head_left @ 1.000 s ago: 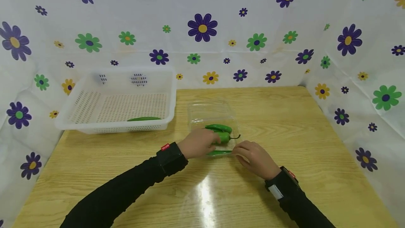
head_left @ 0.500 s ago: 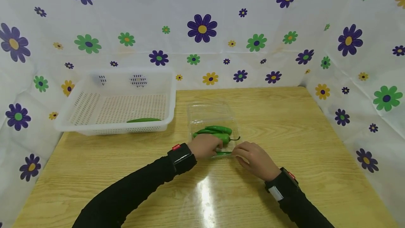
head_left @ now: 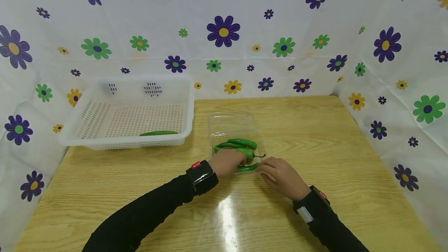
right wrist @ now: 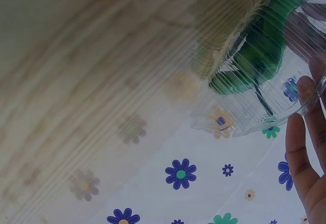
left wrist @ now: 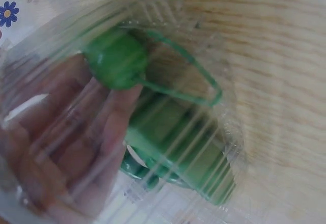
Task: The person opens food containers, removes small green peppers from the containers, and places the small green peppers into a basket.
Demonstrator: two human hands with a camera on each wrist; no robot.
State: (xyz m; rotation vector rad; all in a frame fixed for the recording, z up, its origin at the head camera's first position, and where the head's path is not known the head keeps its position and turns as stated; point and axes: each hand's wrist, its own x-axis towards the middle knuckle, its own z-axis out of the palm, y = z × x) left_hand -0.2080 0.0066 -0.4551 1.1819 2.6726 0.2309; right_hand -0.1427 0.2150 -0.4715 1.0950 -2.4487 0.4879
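A clear plastic clamshell container (head_left: 232,123) lies on the table with its lid folded back. Several green peppers (head_left: 249,153) rest inside it, one showing a long dark stem. My left hand (head_left: 225,162) reaches into the container and holds a slim green pepper (head_left: 249,167) along the near side. Through the ribbed plastic in the left wrist view, my fingers lie against a rounded pepper end (left wrist: 117,58). My right hand (head_left: 282,177) pinches the container's near right corner; the right wrist view has its fingertips (right wrist: 305,87) at the clear rim (right wrist: 265,126).
A white perforated basket (head_left: 126,141) stands at the back left with a long green pepper (head_left: 159,132) in it. Flower-printed white sheeting (head_left: 224,3) rises behind and beside the wooden table (head_left: 315,127).
My left hand has moved slightly right and toward me inside the container, exposing more peppers behind it. The near pepper's right end now sits higher. My right hand stays at the corner.
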